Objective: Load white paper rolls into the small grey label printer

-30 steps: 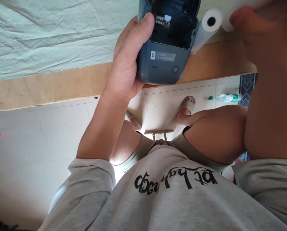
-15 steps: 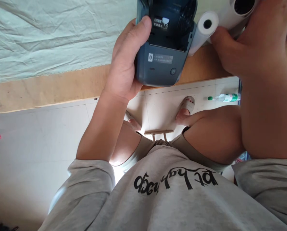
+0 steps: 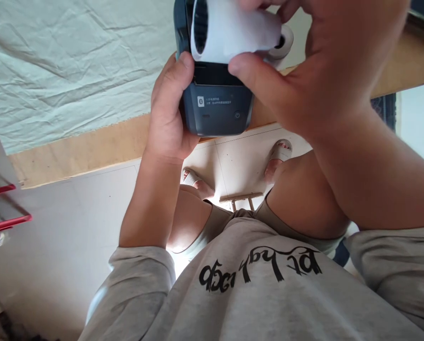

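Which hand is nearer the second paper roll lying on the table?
Right. The right hand is just beside the second roll; the left hand is farther off, gripping the printer.

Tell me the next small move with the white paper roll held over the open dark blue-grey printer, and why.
Probably lower the white paper roll into the dark blue-grey printer: the right hand holds it over the open bay while the left hand grips the body.

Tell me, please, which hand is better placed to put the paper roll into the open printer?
The right hand. It already pinches the paper roll just over the printer, while the left hand is busy gripping the printer's side.
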Motion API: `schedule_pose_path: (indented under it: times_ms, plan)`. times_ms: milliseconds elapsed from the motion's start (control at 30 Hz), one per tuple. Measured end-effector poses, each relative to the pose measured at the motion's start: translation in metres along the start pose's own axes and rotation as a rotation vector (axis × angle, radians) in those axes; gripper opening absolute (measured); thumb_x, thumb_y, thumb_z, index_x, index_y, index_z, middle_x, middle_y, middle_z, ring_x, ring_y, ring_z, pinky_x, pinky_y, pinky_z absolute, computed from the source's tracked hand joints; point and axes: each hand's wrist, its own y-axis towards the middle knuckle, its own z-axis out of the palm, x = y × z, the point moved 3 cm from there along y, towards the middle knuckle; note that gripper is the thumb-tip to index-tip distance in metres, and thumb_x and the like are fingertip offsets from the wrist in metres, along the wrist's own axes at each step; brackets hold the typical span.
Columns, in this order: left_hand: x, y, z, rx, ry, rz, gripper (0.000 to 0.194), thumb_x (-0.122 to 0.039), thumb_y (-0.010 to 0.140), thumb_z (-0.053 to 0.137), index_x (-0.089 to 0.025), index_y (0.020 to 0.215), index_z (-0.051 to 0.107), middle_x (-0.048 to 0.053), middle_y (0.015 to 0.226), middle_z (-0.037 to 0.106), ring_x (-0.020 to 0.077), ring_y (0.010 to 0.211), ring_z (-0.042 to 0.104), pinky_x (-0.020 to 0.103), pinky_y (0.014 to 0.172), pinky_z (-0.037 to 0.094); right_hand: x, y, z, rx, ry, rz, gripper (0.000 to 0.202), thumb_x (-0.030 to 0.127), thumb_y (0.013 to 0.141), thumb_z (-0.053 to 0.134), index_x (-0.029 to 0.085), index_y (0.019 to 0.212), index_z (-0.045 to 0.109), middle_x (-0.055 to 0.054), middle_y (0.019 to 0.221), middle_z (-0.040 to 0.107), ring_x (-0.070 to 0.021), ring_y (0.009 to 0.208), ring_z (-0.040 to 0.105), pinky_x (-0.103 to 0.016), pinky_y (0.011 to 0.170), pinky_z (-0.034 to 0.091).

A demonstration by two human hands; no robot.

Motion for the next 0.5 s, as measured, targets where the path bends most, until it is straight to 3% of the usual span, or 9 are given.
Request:
schedule_pose_path:
  times_ms: [100,233,300,367,500]
  plan:
    - [0.001,0.000,-0.003,0.036,0.001,0.021,0.019,-0.043,0.088,0.060,-0.024,0.090,0.064,0.003,0.108,0.069,0.0292,0.135,0.050,0.037,0.100,0.049,0.007,0.009,-0.001,0.091,-0.138,0.163,0.052,0.062,0.087,0.038,0.029,0.124,0.051,0.011,0.127,0.051,-0.0144,0.129,0.049,-0.035,0.115,0.040]
    - [0.003,0.001,-0.006,0.050,-0.012,0.047,0.018,-0.041,0.088,0.061,-0.024,0.087,0.064,0.005,0.105,0.070,0.0319,0.135,0.049,0.039,0.098,0.048,0.018,0.017,0.002,0.248,-0.012,0.333,0.038,0.042,0.089,0.039,0.028,0.118,0.059,0.007,0.126,0.053,-0.0139,0.130,0.045,-0.039,0.121,0.037]
    - [0.003,0.001,-0.005,0.043,-0.018,0.049,0.016,-0.038,0.089,0.059,-0.023,0.086,0.062,0.006,0.103,0.069,0.0311,0.131,0.053,0.038,0.094,0.050,0.021,0.015,0.003,0.277,0.000,0.398,0.040,0.043,0.089,0.039,0.027,0.119,0.060,0.004,0.123,0.054,-0.0151,0.131,0.043,-0.040,0.120,0.039]
    - [0.002,0.000,0.000,0.033,-0.050,0.055,0.016,-0.035,0.090,0.057,-0.020,0.082,0.058,0.008,0.101,0.068,0.0296,0.123,0.058,0.037,0.091,0.050,0.024,0.012,0.003,0.231,-0.063,0.336,0.039,0.047,0.089,0.041,0.027,0.115,0.062,0.002,0.115,0.055,-0.0141,0.129,0.044,-0.039,0.117,0.040]
    - [-0.001,-0.004,0.007,-0.040,-0.104,0.068,0.015,-0.025,0.093,0.050,-0.017,0.082,0.058,0.007,0.084,0.063,0.0185,0.087,0.062,0.030,0.078,0.049,0.029,0.002,0.006,0.182,-0.157,0.027,0.041,0.050,0.092,0.030,0.032,0.100,0.065,0.008,0.110,0.056,-0.0104,0.118,0.052,-0.043,0.109,0.041]
